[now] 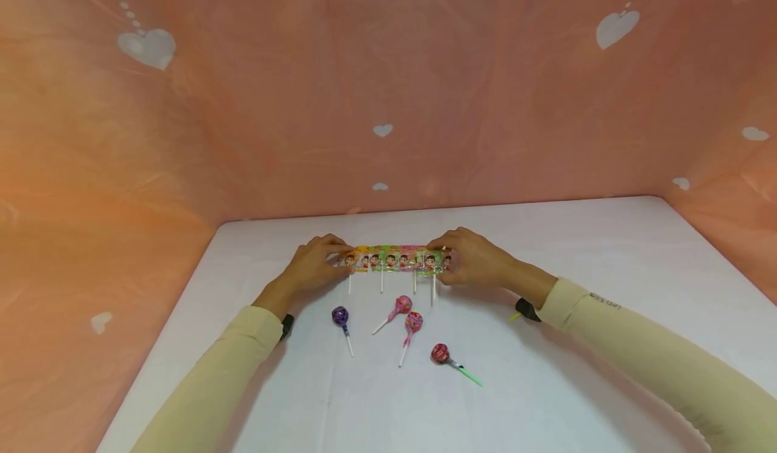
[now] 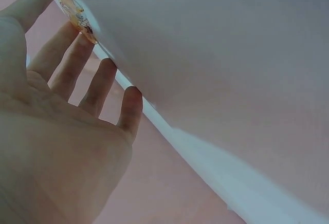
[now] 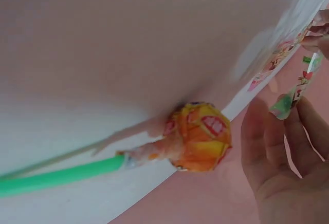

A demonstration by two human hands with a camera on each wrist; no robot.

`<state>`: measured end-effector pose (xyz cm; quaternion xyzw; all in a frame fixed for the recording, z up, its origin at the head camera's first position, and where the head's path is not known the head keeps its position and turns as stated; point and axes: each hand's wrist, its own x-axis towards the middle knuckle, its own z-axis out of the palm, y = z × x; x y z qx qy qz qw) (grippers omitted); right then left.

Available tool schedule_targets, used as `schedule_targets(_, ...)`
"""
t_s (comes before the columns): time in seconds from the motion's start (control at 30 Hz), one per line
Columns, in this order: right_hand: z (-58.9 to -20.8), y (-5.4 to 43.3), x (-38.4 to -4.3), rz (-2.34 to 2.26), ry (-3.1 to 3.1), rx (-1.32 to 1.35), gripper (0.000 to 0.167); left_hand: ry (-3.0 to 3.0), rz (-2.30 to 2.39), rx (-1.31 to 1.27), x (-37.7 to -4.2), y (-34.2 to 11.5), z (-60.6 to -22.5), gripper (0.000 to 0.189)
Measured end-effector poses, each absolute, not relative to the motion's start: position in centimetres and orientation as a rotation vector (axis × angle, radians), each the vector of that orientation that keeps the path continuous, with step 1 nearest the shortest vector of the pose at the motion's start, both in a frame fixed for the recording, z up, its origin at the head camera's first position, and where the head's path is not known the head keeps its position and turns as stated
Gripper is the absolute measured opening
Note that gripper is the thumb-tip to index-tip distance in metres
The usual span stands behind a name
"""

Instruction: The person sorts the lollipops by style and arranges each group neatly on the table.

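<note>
A row of flat lollipops [image 1: 391, 259] in bright printed wrappers lies across the back of the table, white sticks toward me. My left hand [image 1: 315, 262] pinches the orange-wrapped flat lollipop at the left end between thumb and fingers; its wrapper [image 2: 75, 16] shows at the fingertips. At the right end, my right hand [image 1: 476, 259] holds a green-wrapped flat lollipop [image 3: 295, 90] by its edge, overlapping the row in the head view. The right fingers [image 3: 254, 136] curve around the wrapper's end.
Nearer me lie round lollipops: a purple one [image 1: 340, 316], two pink ones [image 1: 403, 304] and a red one [image 1: 440, 353] with a green stick. An orange-yellow lollipop [image 3: 200, 136] lies below the right wrist. Pink heart-printed cloth [image 1: 425, 102] rises behind the white table [image 1: 376, 412].
</note>
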<state>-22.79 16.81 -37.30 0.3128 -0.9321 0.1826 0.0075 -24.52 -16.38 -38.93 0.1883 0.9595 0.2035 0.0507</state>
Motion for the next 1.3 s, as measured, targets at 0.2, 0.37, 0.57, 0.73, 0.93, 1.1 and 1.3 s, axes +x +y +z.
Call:
schedule_targets(0.2,-37.3,17.2,-22.8,0.543,-2.931,1.010,0.054,2.929,0.612,0.578,-24.5,-16.4,-39.0,0.050)
schedule_targets(0.37,-37.3,17.7,-22.6,0.482,-2.937,1.047,0.051,2.928,0.605,0.571,-24.6,-16.4,-39.0,0.050)
schedule_targets(0.57,-37.5,18.3,-22.7,0.439,-2.976,0.990,0.052,2.924,0.595,0.546,-24.5,-16.5,-38.9,0.051)
schedule_targets(0.73,-37.6,18.4,-22.7,0.414,-2.978,0.973,0.054,2.910,0.612,0.518,-24.4,-16.5,-38.9,0.051)
schedule_targets(0.93,-37.7,18.4,-22.7,0.401,-2.970,0.967,0.051,2.912,0.608,0.543,-24.3,-16.5,-38.9,0.051)
schedule_targets(1.1,-37.4,18.5,-22.7,0.421,-2.977,0.957,0.051,2.917,0.593,0.546,-24.3,-16.4,-38.8,0.050)
schedule_targets(1.3,-37.6,18.6,-23.3,0.419,-2.972,0.946,0.051,2.919,0.597,0.546,-24.3,-16.5,-38.8,0.050)
